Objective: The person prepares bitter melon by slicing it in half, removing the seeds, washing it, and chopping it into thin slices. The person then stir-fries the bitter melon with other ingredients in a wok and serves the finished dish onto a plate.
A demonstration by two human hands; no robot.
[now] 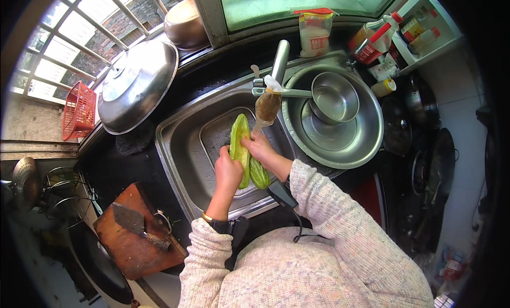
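Over the stainless steel sink (pixel 187 156), my left hand (pixel 228 170) grips a halved bitter melon (pixel 239 148) by its lower left side. Its pale, hollowed inside faces up. My right hand (pixel 265 150) holds the same half from the right, with the thumb at its hollow. A second bitter melon piece (pixel 259 174), green and ridged, shows below my right hand; whether that hand holds it is hidden. Just beyond my right hand hangs the faucet (pixel 281 63), its mouth wrapped in a stained filter bag (pixel 267 106). Water seems to run from it beside my right hand.
A large steel basin (pixel 370 144) with a steel ladle (pixel 336 98) stands right of the faucet. At left lie a cutting board (pixel 127 252) and a cleaver (pixel 129 218). A domed lid (pixel 135 84) and red basket (pixel 79 112) stand by the window. Bottles (pixel 376 37) stand back right.
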